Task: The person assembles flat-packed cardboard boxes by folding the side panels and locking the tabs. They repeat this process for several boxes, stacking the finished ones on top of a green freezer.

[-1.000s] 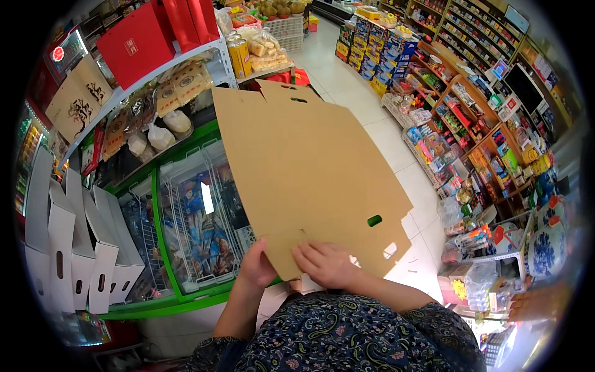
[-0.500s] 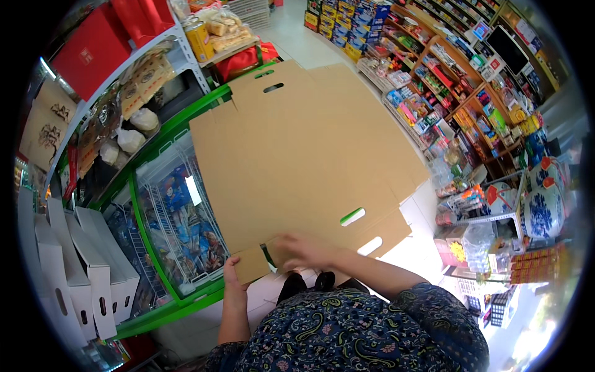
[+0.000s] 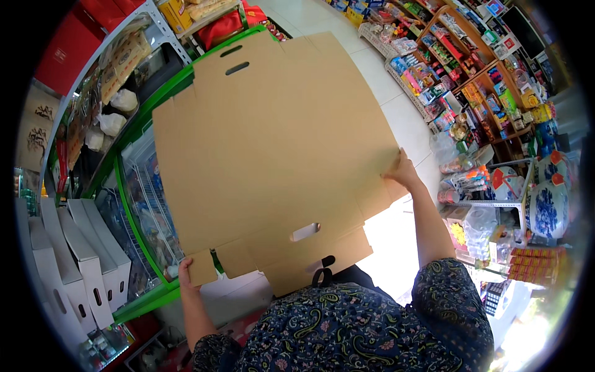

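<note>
A large brown cardboard sheet (image 3: 273, 142), an unfolded box blank with slots and cut flaps, spreads flat in front of me over part of a green-edged glass-topped freezer (image 3: 139, 192). At its near left corner my left hand (image 3: 187, 271) grips a small flap, fingers partly hidden under the board. My right hand (image 3: 401, 172) holds the right edge, thumb on top and the other fingers out of sight. Two handle slots show at the far end, and another lies near my body.
White folded boxes (image 3: 87, 266) stand in a row on the left. A shelf rack (image 3: 105, 80) with bagged goods rises behind them. Wooden shelves (image 3: 458, 56) of small packets line the right, near blue-and-white porcelain jars (image 3: 546, 208). Pale floor tiles (image 3: 372, 74) run between.
My right hand has gone from the near edge to the sheet's right edge and taken hold there. The sheet has shifted left with my left hand on its corner flap.
</note>
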`<move>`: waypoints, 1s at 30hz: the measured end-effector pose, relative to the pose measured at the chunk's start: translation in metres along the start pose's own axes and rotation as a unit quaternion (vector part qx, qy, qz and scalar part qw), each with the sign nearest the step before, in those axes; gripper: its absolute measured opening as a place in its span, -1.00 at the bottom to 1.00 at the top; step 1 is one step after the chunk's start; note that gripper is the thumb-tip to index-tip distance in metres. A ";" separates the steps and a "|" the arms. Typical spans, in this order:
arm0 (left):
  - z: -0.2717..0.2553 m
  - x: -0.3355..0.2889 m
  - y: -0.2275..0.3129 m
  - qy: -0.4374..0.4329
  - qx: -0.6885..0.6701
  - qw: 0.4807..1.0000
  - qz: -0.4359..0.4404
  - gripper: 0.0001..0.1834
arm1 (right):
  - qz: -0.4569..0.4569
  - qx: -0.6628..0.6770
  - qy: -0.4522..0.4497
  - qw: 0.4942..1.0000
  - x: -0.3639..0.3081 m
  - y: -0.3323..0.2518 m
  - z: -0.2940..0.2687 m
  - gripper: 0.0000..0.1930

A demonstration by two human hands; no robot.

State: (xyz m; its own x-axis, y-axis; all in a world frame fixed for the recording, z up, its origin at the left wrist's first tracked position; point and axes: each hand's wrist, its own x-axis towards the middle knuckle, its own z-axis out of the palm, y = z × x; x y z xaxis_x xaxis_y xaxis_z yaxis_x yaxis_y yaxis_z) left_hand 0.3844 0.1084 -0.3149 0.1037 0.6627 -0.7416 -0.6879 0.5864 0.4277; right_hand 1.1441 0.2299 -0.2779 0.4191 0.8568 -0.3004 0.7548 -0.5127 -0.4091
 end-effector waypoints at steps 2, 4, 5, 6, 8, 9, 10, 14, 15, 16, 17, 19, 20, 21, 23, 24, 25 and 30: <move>-0.002 -0.020 -0.007 0.020 0.004 1.000 0.006 -0.50 | -0.008 -0.011 -0.057 0.998 -0.001 0.002 0.003 0.30; -0.003 -0.036 -0.016 0.055 0.011 0.998 0.020 -0.50 | 0.003 -0.059 -0.071 0.996 -0.007 -0.008 0.004 0.30; -0.004 -0.046 -0.022 0.076 0.012 0.997 0.027 -0.50 | 0.017 -0.084 -0.073 0.994 -0.013 -0.020 0.003 0.29; -0.006 -0.055 -0.029 0.098 0.012 0.995 0.033 -0.49 | 0.031 -0.109 -0.075 0.991 -0.022 -0.035 0.001 0.28; -0.010 -0.070 -0.041 0.119 0.010 0.992 0.031 -0.48 | 0.043 -0.139 -0.072 0.987 -0.030 -0.047 0.002 0.26; -0.012 -0.075 -0.046 0.118 0.009 0.993 0.024 -0.48 | 0.042 -0.145 -0.068 0.986 -0.033 -0.049 0.004 0.25; -0.015 -0.082 -0.050 0.118 0.007 0.993 0.017 -0.48 | 0.042 -0.150 -0.064 0.986 -0.036 -0.050 0.007 0.25; 0.014 -0.098 -0.066 0.198 0.079 0.977 0.031 -0.52 | 0.045 -0.153 -0.070 0.985 -0.041 -0.044 0.014 0.28; 0.018 -0.100 -0.068 0.201 0.089 0.975 0.026 -0.52 | 0.054 -0.149 -0.066 0.985 -0.042 -0.040 0.017 0.28; 0.019 -0.101 -0.068 0.204 0.100 0.974 0.020 -0.51 | 0.065 -0.144 -0.061 0.985 -0.043 -0.037 0.019 0.28; 0.008 -0.102 -0.070 0.211 0.089 0.973 0.015 -0.51 | 0.068 -0.146 -0.065 0.985 -0.043 -0.039 0.018 0.29; -0.020 -0.099 -0.075 0.219 0.071 0.973 -0.001 -0.50 | 0.081 -0.150 -0.069 0.983 -0.047 -0.046 0.017 0.30; -0.025 -0.096 -0.077 0.218 0.072 0.973 -0.001 -0.50 | 0.090 -0.160 -0.069 0.981 -0.049 -0.050 0.016 0.31; -0.030 -0.093 -0.079 0.217 0.072 0.974 -0.001 -0.49 | 0.098 -0.170 -0.069 0.978 -0.050 -0.055 0.016 0.31; -0.036 -0.089 -0.079 0.207 0.069 0.976 -0.004 -0.48 | 0.103 -0.177 -0.080 0.976 -0.052 -0.059 0.012 0.34; -0.037 -0.088 -0.078 0.199 0.065 0.978 -0.007 -0.47 | 0.098 -0.174 -0.090 0.976 -0.052 -0.059 0.010 0.35; -0.039 -0.088 -0.078 0.192 0.060 0.980 -0.010 -0.46 | 0.093 -0.172 -0.101 0.975 -0.052 -0.059 0.007 0.37; -0.054 -0.091 -0.073 0.144 0.113 0.983 0.032 -0.47 | -0.026 -0.027 -0.114 0.993 -0.031 -0.027 0.005 0.25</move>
State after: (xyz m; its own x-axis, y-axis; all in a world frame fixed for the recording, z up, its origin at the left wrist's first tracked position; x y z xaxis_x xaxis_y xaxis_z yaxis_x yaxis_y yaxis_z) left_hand 0.3864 -0.0195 -0.3066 -0.1657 0.5613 -0.8108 -0.5061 0.6573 0.5584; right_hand 1.1083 0.2174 -0.2618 0.2586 0.8444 -0.4692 0.8006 -0.4592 -0.3850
